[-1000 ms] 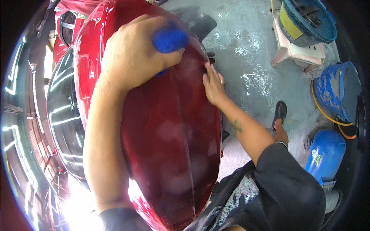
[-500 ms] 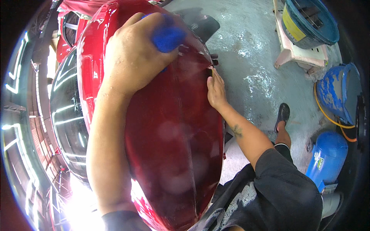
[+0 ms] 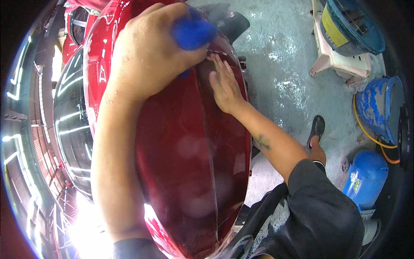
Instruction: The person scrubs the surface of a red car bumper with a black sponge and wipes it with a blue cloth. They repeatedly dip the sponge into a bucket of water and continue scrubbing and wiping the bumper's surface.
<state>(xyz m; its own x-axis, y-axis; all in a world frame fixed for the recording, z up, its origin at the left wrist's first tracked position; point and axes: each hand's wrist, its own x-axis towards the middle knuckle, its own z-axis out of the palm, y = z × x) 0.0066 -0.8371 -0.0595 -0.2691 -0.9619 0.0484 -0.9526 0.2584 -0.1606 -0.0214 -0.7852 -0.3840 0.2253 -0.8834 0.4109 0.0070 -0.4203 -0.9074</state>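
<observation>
A glossy dark red car body panel [image 3: 177, 159] with a lengthwise crease stretches out in front of me. My left hand [image 3: 151, 54] is closed around a bunched blue cloth [image 3: 194, 33] over the far left part of the panel. A bit of blue also shows beneath that palm, and the hand hides the surface under it. Just right of the cloth, my right hand [image 3: 225, 86] rests flat on the red paint, fingers stretched out and holding nothing. Its fingertips lie near a pale line across the panel.
Dark car glass [image 3: 71, 129] borders the panel's left side. On the wet grey floor [image 3: 280, 77] at right stand a pale stool [image 3: 327, 64] bearing a teal bucket [image 3: 371, 43], a worn blue container [image 3: 375, 108], a yellow-orange hose [image 3: 360, 118] and a blue tank [image 3: 366, 177].
My right hand has shifted left from the panel's right edge onto its surface, beside the cloth. My left hand, still holding the cloth, has moved slightly farther away.
</observation>
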